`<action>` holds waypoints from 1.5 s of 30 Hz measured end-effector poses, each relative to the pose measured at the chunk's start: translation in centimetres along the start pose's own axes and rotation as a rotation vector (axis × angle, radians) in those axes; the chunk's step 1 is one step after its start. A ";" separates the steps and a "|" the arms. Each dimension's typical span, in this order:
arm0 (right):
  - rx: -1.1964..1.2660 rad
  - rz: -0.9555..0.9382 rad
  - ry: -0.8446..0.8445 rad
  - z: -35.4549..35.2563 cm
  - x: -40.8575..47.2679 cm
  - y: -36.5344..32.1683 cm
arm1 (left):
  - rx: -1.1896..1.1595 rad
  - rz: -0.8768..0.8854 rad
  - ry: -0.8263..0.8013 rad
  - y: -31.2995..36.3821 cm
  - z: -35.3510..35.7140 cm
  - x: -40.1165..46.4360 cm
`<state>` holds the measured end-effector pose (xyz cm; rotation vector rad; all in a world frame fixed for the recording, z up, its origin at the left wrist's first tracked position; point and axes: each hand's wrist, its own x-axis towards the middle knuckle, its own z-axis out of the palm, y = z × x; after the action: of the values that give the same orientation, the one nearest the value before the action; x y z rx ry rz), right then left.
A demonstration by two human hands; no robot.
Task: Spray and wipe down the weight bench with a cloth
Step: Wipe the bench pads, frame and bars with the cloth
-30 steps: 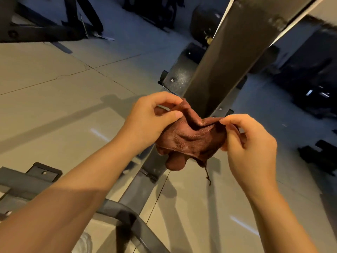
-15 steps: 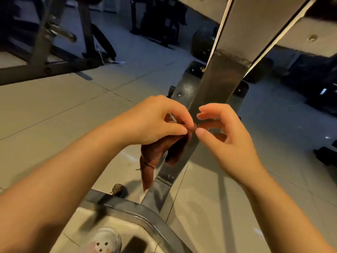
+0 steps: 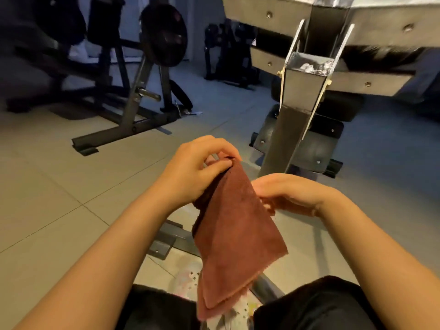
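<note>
We're in a gym here: a weight plate (image 3: 163, 35) on a steel rack (image 3: 128, 103), the weight bench (image 3: 333, 44) looming overhead (seen from its bolted underside), more dark equipment (image 3: 228, 51) across the tiled floor (image 3: 47, 186).

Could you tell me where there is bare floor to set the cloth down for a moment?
The widest bare tiles lie left of the left hand, in front of the rack's base bar. Another open stretch lies right of the bench post. It is crowded directly below the cloth, where frame bars and the knees meet.
</note>
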<state>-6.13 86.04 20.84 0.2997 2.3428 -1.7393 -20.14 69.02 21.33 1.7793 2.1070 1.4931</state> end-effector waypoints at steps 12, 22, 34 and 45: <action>-0.361 -0.034 0.318 6.8 1.3 -0.8 | 0.170 -0.083 0.095 0.2 -1.0 -2.0; -0.710 -0.002 0.625 3.4 0.4 1.4 | 0.335 -0.321 -0.395 -2.4 -2.2 -3.0; -0.629 -0.037 0.443 1.5 -0.9 2.1 | 0.513 -0.531 -0.275 -7.0 -2.2 -3.5; -0.690 0.082 0.540 0.5 -1.7 2.6 | 0.383 -0.524 -0.304 -6.9 -2.3 -3.7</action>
<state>-3.75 86.21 18.74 0.7911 3.0597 -0.7739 -25.34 65.40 16.15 1.2590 2.5259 0.6867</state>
